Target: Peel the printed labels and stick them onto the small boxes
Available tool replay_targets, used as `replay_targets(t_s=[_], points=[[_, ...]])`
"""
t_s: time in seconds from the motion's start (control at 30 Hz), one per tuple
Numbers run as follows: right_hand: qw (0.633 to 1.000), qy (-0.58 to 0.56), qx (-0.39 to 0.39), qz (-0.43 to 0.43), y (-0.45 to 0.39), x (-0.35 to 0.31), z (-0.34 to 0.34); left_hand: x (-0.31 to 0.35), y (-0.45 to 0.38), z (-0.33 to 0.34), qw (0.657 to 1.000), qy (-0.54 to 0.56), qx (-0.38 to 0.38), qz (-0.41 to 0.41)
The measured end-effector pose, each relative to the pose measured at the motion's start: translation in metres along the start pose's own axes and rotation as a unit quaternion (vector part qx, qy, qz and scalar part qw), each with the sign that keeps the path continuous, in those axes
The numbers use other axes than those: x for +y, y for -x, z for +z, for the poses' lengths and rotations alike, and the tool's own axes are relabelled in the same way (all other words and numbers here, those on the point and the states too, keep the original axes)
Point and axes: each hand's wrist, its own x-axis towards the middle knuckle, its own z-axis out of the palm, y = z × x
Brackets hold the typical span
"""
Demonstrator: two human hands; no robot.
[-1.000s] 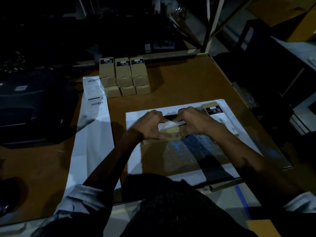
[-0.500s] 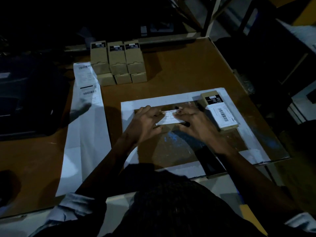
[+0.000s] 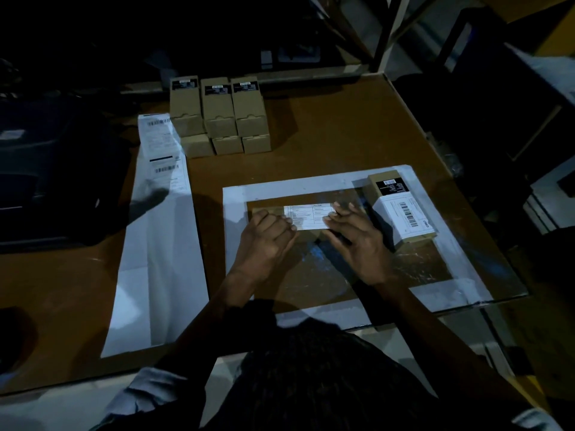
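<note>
A white printed label (image 3: 309, 216) lies on top of a small brown box (image 3: 306, 234) on a white-bordered mat (image 3: 317, 185) near the front of the brown table (image 3: 326, 126). The left hand (image 3: 264, 241) presses its curled fingers (image 3: 287, 224) on the label's left end; the right hand (image 3: 357, 241) lays straight fingers (image 3: 337, 214) flat on its right end. Just to the right lies an already labelled box (image 3: 401, 209). A stack of boxes (image 3: 219, 115) stands at the back, beside a long label strip (image 3: 158, 219). The room is dark; the left machine and the box under the hands are hard to make out.
</note>
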Motion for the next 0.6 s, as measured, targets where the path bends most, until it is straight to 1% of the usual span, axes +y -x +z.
replay_targets(t_s=[0.03,0.13,0.17,0.23,0.27,0.3,0.37,0.4,0.43,0.5,0.6], points=[[1.0,-0.018,-0.008,0.022,0.001,-0.002,0.0,-0.001,0.0,0.0,1.0,0.015,0.0,-0.017],[0.992,-0.085,-0.024,0.088,-0.001,-0.008,-0.009,-0.004,-0.006,-0.003,0.991,0.092,-0.021,-0.1],[0.992,-0.086,-0.019,0.094,-0.004,-0.011,-0.013,-0.006,-0.01,-0.006,0.986,0.115,-0.01,-0.121],[0.995,-0.024,-0.03,0.093,-0.013,-0.021,-0.018,-0.012,-0.02,-0.011,0.978,0.144,-0.002,-0.148],[0.992,0.029,-0.056,0.111,-0.018,-0.029,-0.019,-0.017,-0.025,-0.013,0.973,0.158,-0.038,-0.164],[0.981,0.083,-0.091,0.147,-0.022,-0.038,-0.018,-0.022,-0.03,-0.016,0.961,0.175,-0.109,-0.185],[0.947,0.156,-0.166,0.226,-0.025,-0.054,-0.011,-0.029,-0.035,-0.018,0.917,0.199,-0.253,-0.234],[0.934,0.175,-0.192,0.246,-0.026,-0.062,-0.005,-0.031,-0.035,-0.016,0.909,0.194,-0.282,-0.237],[0.926,0.187,-0.209,0.253,-0.025,-0.071,0.001,-0.032,-0.034,-0.014,0.913,0.188,-0.281,-0.23],[0.924,0.202,-0.222,0.239,-0.023,-0.084,0.011,-0.031,-0.03,-0.011,0.922,0.186,-0.258,-0.222],[0.925,0.215,-0.227,0.217,-0.024,-0.086,0.011,-0.025,-0.024,-0.01,0.926,0.177,-0.224,-0.246]])
